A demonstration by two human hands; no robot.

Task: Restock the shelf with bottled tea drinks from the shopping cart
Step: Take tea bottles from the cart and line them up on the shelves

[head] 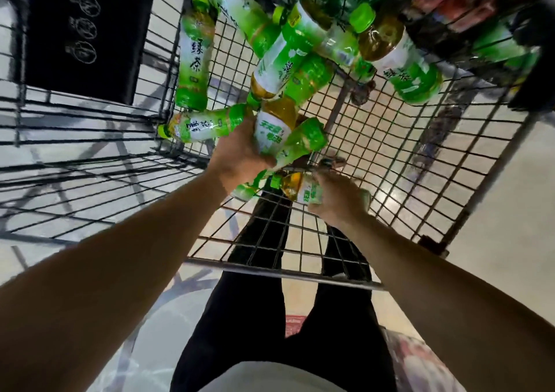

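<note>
We are early in the job, by the look of it: the cart (pixel 390 157) holds a good many green tea bottles lying loose on its wire floor, and no shelf shows anywhere in this view, so we cannot say how many have gone up already. Our left hand (pixel 240 157) is curled round a bunch of bottles (pixel 282 139), at least two and perhaps three, their green ends fanning out past the fingers. Our right hand (pixel 336 199) grips a single bottle (pixel 300 186) lying sideways, cap pointing toward the left hand. Both hands are low inside the basket, near its floor. Left to do, as we judge it: lift these clear, carry them to the shelf, then come back for the rest, namely the pile (pixel 288 58) heaped across the middle, one bottle (pixel 193 58) along the left wall, one (pixel 204 125) lying crosswise just beside our left hand, and one (pixel 396 58) toward the far right. As for room, the wire walls stand close on the left and right, and the near rim (pixel 282 271) crosses under both forearms, so the way out is straight up. The bunch in the left hand touches the crosswise bottle's end and could drag it. A dark mat (pixel 87 31) lies on the floor beyond the cart's left wall.
</note>
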